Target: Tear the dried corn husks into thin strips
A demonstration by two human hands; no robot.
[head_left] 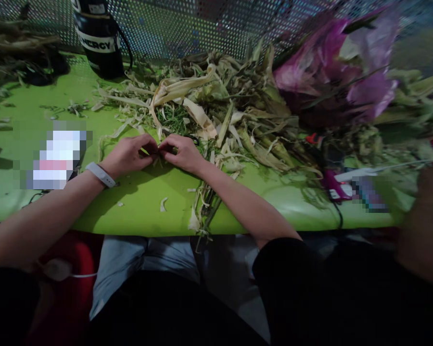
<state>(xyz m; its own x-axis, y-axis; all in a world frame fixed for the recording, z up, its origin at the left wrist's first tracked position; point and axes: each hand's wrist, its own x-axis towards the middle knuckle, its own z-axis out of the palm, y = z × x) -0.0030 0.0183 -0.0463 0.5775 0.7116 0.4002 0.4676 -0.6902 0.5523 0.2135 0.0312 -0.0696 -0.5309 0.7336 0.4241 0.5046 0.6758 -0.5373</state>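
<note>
My left hand (pixel 133 154), with a white band (pixel 100 174) on its wrist, is closed in a pinch over the green tabletop (pixel 140 211). Right beside it, my right hand (pixel 182 153) pinches too, and the fingertips of both nearly meet. Whatever lies between them is too small and dark to make out. Just beyond the fingers spreads a heap of dry leaves and stalks (pixel 248 115), with a patch of thin green strands (pixel 175 120) in it. A curled pale husk (pixel 184 89) arches over those strands. Loose stalks (pixel 205 206) hang over the table edge near my right forearm.
A black bottle (pixel 101 48) stands at the back left before a perforated metal panel (pixel 166 29). A blurred-out phone (pixel 57 158) lies left. To the right are a pink plastic bag (pixel 321 72), a magenta device (pixel 335 185) with cables and another phone (pixel 370 194). A person's arm (pixel 426 221) shows far right.
</note>
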